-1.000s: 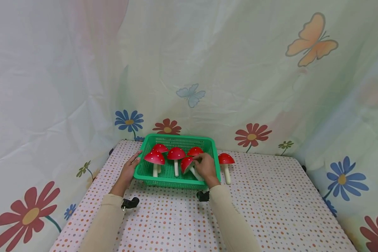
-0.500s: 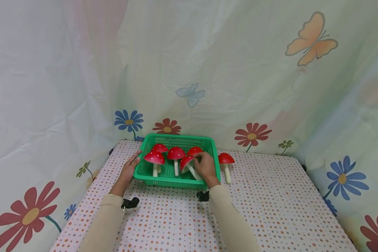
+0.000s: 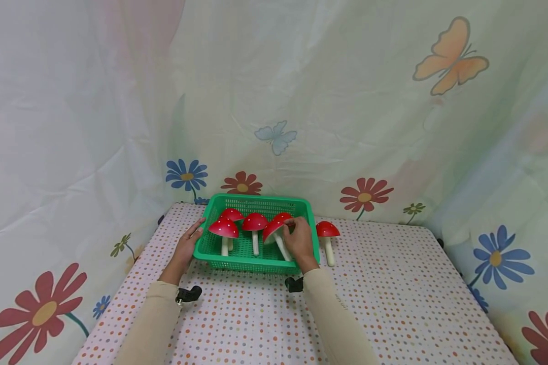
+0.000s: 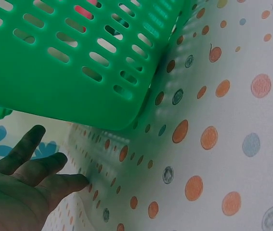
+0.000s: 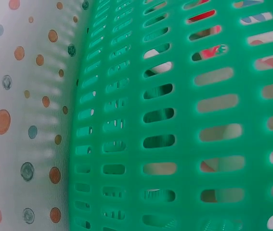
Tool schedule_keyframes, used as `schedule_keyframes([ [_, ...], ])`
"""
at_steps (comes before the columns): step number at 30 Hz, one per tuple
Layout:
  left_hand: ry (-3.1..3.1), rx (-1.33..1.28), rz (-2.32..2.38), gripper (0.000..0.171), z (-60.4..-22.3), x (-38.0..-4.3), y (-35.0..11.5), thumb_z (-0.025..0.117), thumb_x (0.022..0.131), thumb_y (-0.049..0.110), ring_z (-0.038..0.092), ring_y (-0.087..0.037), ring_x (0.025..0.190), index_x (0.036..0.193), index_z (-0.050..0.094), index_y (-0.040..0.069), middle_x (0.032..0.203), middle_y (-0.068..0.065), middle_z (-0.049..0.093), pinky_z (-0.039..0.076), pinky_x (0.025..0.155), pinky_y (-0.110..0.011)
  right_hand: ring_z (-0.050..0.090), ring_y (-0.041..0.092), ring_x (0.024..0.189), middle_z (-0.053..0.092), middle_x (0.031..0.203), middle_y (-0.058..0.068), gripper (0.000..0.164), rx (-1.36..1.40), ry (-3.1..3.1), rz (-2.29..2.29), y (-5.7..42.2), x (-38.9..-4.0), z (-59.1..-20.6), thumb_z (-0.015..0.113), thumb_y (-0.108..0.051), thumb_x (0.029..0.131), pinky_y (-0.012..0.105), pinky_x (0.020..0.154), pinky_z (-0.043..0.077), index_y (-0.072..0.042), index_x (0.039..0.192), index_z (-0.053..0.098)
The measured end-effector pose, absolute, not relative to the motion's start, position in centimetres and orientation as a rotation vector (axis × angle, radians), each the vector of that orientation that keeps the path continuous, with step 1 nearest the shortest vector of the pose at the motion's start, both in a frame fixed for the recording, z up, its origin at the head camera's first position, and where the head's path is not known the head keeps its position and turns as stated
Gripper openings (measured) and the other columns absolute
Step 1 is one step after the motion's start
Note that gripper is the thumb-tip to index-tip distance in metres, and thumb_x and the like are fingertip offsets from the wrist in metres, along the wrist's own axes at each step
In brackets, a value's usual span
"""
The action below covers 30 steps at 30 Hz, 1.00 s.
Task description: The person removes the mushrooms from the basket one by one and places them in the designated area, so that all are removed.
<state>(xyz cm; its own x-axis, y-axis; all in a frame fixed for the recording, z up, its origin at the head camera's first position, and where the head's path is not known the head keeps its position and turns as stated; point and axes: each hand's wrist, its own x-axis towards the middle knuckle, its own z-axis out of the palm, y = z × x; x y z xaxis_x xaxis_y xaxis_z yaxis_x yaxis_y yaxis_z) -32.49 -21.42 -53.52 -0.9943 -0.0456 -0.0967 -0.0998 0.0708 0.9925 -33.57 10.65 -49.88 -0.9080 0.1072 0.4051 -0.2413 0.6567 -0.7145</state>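
Observation:
A green plastic basket stands on the table, holding several toy mushrooms with red, white-dotted caps and pale stems. Inside its right end, my right hand pinches a tilted mushroom near its cap, whose stem slants down to the right. Another mushroom is partly hidden behind it. A mushroom stands mid-basket, and two mushrooms overlap at the left. My left hand is at the basket's left side, fingers extended; the left wrist view shows the fingers below the basket wall.
One mushroom lies on the table just outside the basket's right side. A dotted cloth covers the table. A hanging sheet printed with flowers and butterflies rises behind it. In the right wrist view the slotted basket wall blocks the hand.
The mushroom in my right hand has turned more upright, its cap rising and shifting slightly right over the mushroom behind. My left hand and the basket have stayed in place.

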Motion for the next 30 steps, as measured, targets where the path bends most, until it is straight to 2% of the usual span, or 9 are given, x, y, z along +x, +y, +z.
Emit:
schedule_keyframes([
  [7, 2.256, -0.132, 2.113, 0.048, -53.1, -32.4, -21.5, 0.038, 0.108, 0.036, 0.032, -0.038, 0.146, 0.155, 0.033, 0.029, 0.166, -0.006, 0.018, 0.037, 0.112, -0.055, 0.063, 0.029, 0.099, 0.065, 0.107, 0.013, 0.014, 0.108, -2.323, 1.218, 10.7, -33.7, -49.5, 0.063, -0.010, 0.095, 0.044, 0.086, 0.055, -0.003, 0.107, 0.066],
  [11, 2.239, -0.131, 2.117, 0.047, -53.1, -32.3, -21.4, 0.038, 0.108, 0.036, 0.032, -0.037, 0.146, 0.154, 0.034, 0.031, 0.166, -0.006, 0.018, 0.037, 0.112, -0.054, 0.063, 0.030, 0.096, 0.065, 0.105, 0.015, 0.012, 0.134, -2.172, 1.258, 10.8, -33.6, -49.6, 0.063, -0.006, 0.094, 0.047, 0.083, 0.055, -0.001, 0.105, 0.067],
  [16, 2.232, -0.142, 2.122, 0.046, -53.3, -32.2, -21.4, 0.038, 0.108, 0.034, 0.032, -0.038, 0.146, 0.154, 0.035, 0.031, 0.166, -0.006, 0.019, 0.037, 0.112, -0.055, 0.063, 0.028, 0.094, 0.065, 0.104, 0.014, 0.012, 0.144, -2.035, 1.275, 11.0, -33.5, -49.7, 0.064, -0.006, 0.094, 0.044, 0.079, 0.055, -0.001, 0.103, 0.068],
  [23, 2.246, -0.136, 2.122, 0.046, -53.5, -32.0, -21.4, 0.039, 0.107, 0.036, 0.027, -0.039, 0.147, 0.153, 0.036, 0.031, 0.166, -0.006, 0.017, 0.036, 0.112, -0.056, 0.063, 0.029, 0.096, 0.064, 0.105, 0.015, 0.011, 0.040, -1.942, 1.362, 11.2, -33.5, -49.8, 0.065, -0.008, 0.094, 0.052, 0.083, 0.054, -0.001, 0.102, 0.069],
  [30, 2.267, -0.135, 2.127, 0.046, -53.9, -32.5, -21.6, 0.039, 0.107, 0.036, 0.027, -0.039, 0.148, 0.152, 0.038, 0.030, 0.166, -0.005, 0.017, 0.036, 0.112, -0.056, 0.064, 0.032, 0.095, 0.063, 0.105, 0.016, 0.013, -0.012, -1.874, 1.307, 12.0, -33.7, -49.5, 0.064, -0.010, 0.095, 0.050, 0.081, 0.054, 0.000, 0.102, 0.068],
])
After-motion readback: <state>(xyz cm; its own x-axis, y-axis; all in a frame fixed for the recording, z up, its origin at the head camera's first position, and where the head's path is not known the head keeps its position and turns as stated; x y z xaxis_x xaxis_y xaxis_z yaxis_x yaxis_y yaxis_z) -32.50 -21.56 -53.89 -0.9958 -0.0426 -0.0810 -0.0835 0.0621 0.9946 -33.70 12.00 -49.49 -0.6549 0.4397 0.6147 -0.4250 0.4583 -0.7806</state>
